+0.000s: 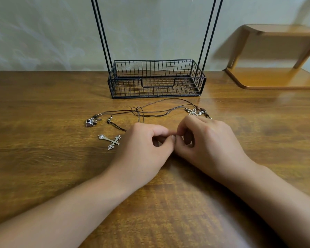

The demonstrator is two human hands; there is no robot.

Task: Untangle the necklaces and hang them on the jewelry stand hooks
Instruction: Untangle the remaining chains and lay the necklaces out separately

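On the brown wood-grain table, far left, sits a small silver camera-shaped pendant with dark beads on its cord. Just right of it and nearer lies an ornate silver cross pendant, flat on the wood. The thin dark brown cords loop and cross each other mid-table, so still tangled. Left hand has fingers curled, thumb and forefinger pinching something tiny; right hand is curled the same way, fingertips meeting the left's. Pretty sure it's a bit of cord, can't really tell. Behind them stands the black wire jewelry stand with its basket base. A silver flower pendant peeks out just beyond the right knuckles. Far right, a light wooden shelf.
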